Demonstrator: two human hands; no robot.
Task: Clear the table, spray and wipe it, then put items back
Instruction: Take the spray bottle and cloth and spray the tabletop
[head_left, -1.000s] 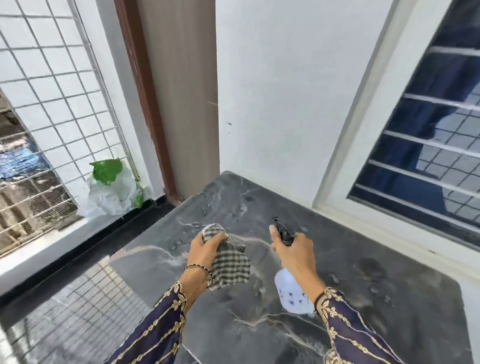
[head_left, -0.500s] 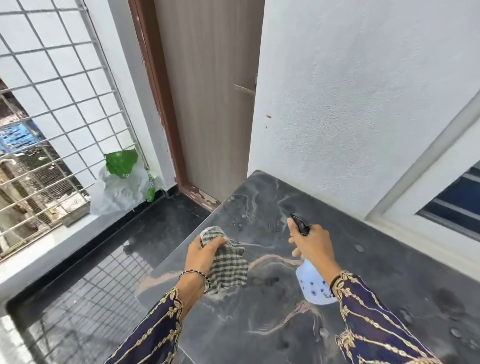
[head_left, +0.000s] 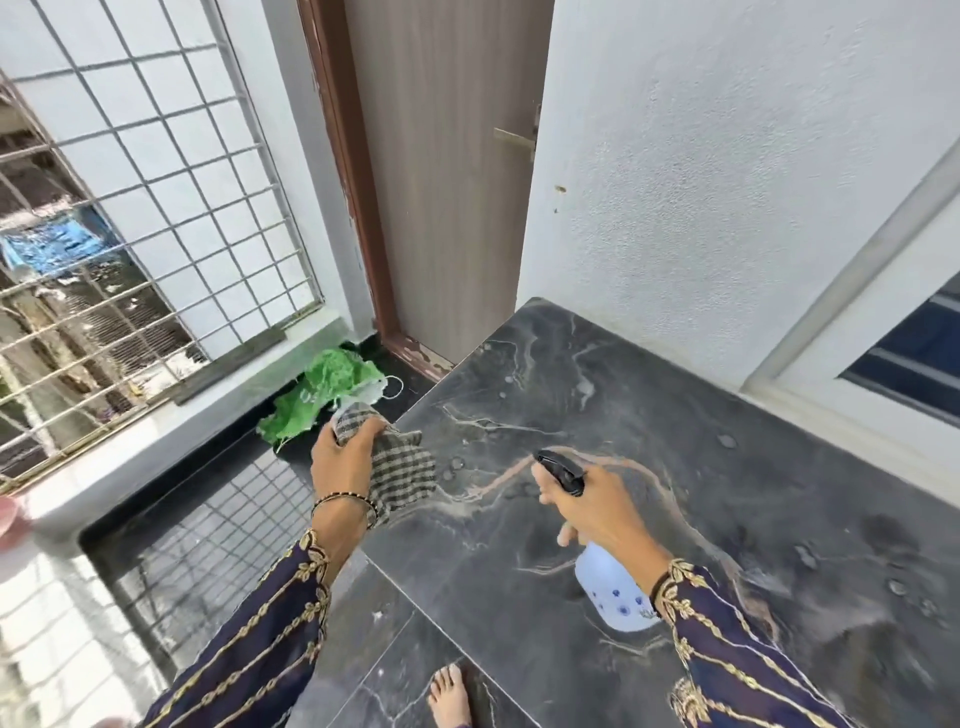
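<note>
The dark marble table (head_left: 701, 493) fills the right half of the view, with water drops scattered over it. My left hand (head_left: 345, 462) grips a checked cloth (head_left: 405, 473) at the table's left edge, the cloth hanging over the corner. My right hand (head_left: 597, 506) holds a pale blue spray bottle (head_left: 613, 592) with a black nozzle, above the middle of the table, nozzle pointing toward the far left.
A green and white plastic bag (head_left: 322, 400) lies on the floor by the window ledge. A wooden door (head_left: 447, 182) stands behind the table's far corner. A metal grille (head_left: 130, 208) is at left, a window frame (head_left: 857, 338) at right. My bare foot (head_left: 449, 696) is below the table edge.
The view has swung left and down. Both hands have shifted toward the table's left edge, the cloth now at the corner, the bottle still held over the top.
</note>
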